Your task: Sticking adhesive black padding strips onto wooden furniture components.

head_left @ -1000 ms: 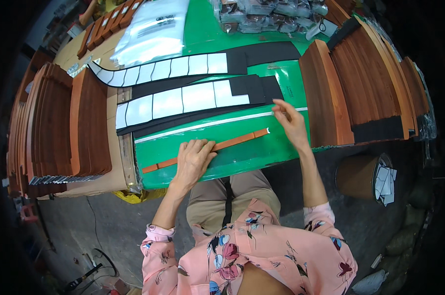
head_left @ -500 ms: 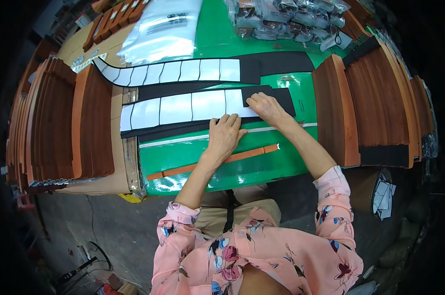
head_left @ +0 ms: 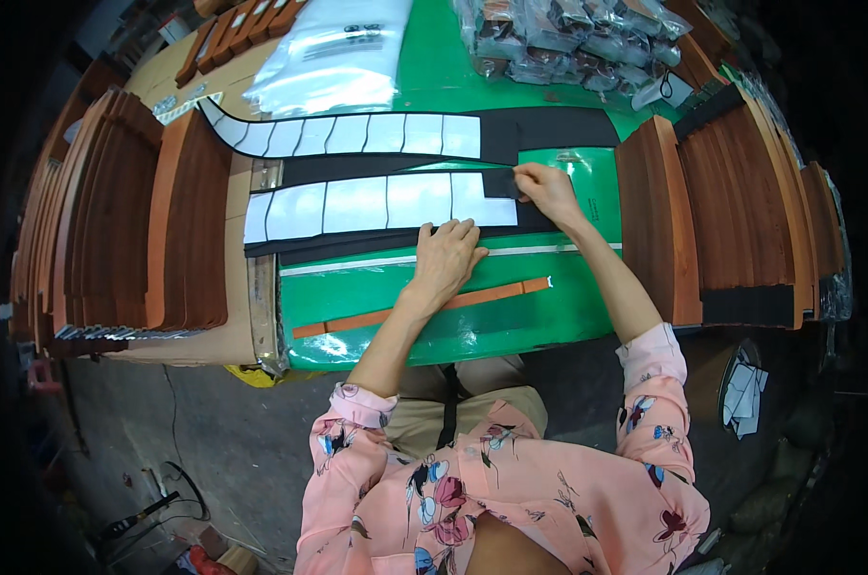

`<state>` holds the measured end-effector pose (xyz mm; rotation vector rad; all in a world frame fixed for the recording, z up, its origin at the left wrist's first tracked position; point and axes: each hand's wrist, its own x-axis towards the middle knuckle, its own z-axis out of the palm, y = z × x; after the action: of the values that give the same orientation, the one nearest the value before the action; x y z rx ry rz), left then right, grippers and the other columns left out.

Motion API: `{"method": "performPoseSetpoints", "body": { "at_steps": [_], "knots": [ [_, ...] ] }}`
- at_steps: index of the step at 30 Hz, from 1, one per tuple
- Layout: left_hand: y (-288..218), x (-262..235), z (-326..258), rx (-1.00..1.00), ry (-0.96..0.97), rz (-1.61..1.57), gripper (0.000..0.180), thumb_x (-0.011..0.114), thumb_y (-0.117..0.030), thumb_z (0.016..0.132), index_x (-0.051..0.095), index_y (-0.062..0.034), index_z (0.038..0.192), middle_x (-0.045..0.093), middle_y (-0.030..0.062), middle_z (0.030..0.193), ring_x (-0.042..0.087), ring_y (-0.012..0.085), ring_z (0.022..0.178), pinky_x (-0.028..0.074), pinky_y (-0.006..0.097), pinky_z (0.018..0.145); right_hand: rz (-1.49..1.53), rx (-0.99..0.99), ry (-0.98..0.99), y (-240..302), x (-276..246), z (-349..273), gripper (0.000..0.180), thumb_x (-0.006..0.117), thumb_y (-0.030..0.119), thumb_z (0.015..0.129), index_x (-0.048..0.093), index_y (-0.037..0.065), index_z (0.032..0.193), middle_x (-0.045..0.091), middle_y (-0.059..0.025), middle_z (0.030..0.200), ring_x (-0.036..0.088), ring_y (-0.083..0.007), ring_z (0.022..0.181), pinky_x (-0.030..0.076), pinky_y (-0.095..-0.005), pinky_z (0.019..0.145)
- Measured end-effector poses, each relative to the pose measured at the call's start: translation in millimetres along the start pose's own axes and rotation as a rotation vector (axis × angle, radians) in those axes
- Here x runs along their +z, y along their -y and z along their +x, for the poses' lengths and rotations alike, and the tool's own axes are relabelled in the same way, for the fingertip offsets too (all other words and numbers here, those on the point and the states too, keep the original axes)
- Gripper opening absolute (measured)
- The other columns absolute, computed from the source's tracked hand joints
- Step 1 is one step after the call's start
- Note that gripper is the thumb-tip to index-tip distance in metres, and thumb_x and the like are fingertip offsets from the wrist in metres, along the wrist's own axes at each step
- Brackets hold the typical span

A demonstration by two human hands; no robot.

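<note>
My left hand (head_left: 447, 259) lies flat, fingers spread, on the near edge of a long black strip (head_left: 357, 241) covered with white backing panels (head_left: 376, 203). My right hand (head_left: 547, 188) pinches the right end of that strip, where the white backing stops and the black shows. A second black strip with white panels (head_left: 357, 136) lies just beyond it. A narrow orange wooden slat (head_left: 482, 297) lies on the green table (head_left: 549, 316) just under my left wrist.
Stacks of curved reddish-brown wooden pieces stand to the left (head_left: 180, 225) and to the right (head_left: 659, 220). Bagged parts (head_left: 568, 38) and a clear plastic sheet (head_left: 333, 53) lie at the far side. Tools lie on the floor (head_left: 137, 517).
Both hands have moved away from the orange slat up to the near black strip. My right hand went from the table's right side to the strip's right end and pinched it.
</note>
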<state>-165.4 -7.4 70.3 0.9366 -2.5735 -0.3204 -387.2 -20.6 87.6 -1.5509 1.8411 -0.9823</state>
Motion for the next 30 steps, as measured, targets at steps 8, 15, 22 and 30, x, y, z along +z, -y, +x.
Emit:
{"method": "performPoseSetpoints", "body": {
  "at_steps": [8,15,22,30],
  "knots": [
    [-34,-75,-12,-0.388,-0.214,-0.876,0.023,0.063,-0.016,0.084,0.064,-0.002,0.103,0.066,0.006,0.086,0.058,0.0097,0.072,0.046,0.025,0.063,-0.095,-0.299,0.054,97,-15,-88,0.015,0.062,0.006,0.078,0.064,-0.001,0.09,0.063,-0.0144,0.077,0.064,-0.0205,0.066,0.05,-0.0298,0.057],
    [-57,-87,-78,-0.362,-0.156,-0.938,0.014,0.068,-0.008,0.078,0.066,-0.0004,0.089,0.066,0.0057,0.084,0.06,0.0122,0.074,0.046,0.026,0.066,-0.134,-0.619,0.07,113,5,-154,0.017,0.067,0.003,0.074,0.062,0.001,0.09,0.063,-0.0113,0.082,0.063,-0.0266,0.075,0.051,-0.0347,0.062],
    [-64,-88,-123,-0.193,-0.18,-0.853,0.027,0.073,-0.013,0.074,0.064,-0.0002,0.097,0.066,0.0103,0.093,0.063,0.0242,0.085,0.05,0.033,0.07,0.062,-0.483,0.249,108,14,-189,0.024,0.07,0.008,0.073,0.064,-0.002,0.094,0.064,-0.013,0.088,0.062,-0.0274,0.08,0.05,-0.0347,0.069],
    [-50,-80,-98,0.022,-0.118,-0.172,0.055,0.069,-0.025,0.073,0.053,-0.0046,0.121,0.055,0.0112,0.121,0.05,0.0292,0.11,0.037,0.041,0.088,0.0,-0.322,0.263,81,-8,-210,0.022,0.07,0.007,0.072,0.062,0.0,0.091,0.063,-0.0117,0.086,0.062,-0.0257,0.076,0.05,-0.0334,0.063]
  ]
}}
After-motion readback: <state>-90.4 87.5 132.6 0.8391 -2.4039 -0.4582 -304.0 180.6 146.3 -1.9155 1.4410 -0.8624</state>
